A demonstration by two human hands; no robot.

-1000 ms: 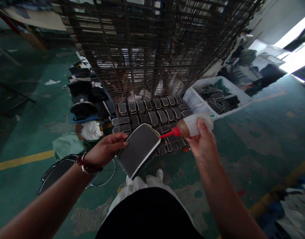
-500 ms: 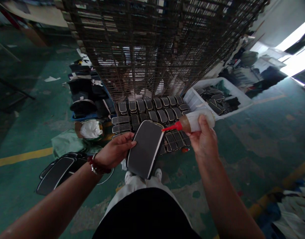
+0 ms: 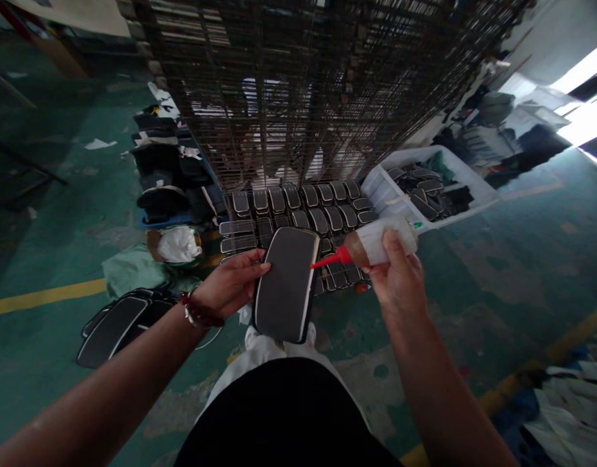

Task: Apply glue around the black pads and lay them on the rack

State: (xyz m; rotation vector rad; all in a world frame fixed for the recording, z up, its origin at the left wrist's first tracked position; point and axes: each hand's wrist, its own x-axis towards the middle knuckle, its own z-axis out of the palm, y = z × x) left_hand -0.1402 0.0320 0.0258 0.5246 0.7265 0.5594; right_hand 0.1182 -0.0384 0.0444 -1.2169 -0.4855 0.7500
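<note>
My left hand is closed on the left edge of a dark, round-cornered panel with a pale line along its border. The thumb lies on the panel's face; the fingers behind it are partly hidden. In my right hand is a squeeze bottle with brownish contents and a red nozzle. The bottle is tilted nearly level, and its nozzle tip meets the panel's right edge, or sits just over it; I cannot tell which.
Rows of similar panels lie below a tall wire rack. A white crate of dark pieces stands to the right. Several more panels lie on the floor at left, near an open sack and stacked dark pieces.
The nozzle tip has moved down along the panel's right edge and slightly left. My left hand has turned the panel a little more upright.
</note>
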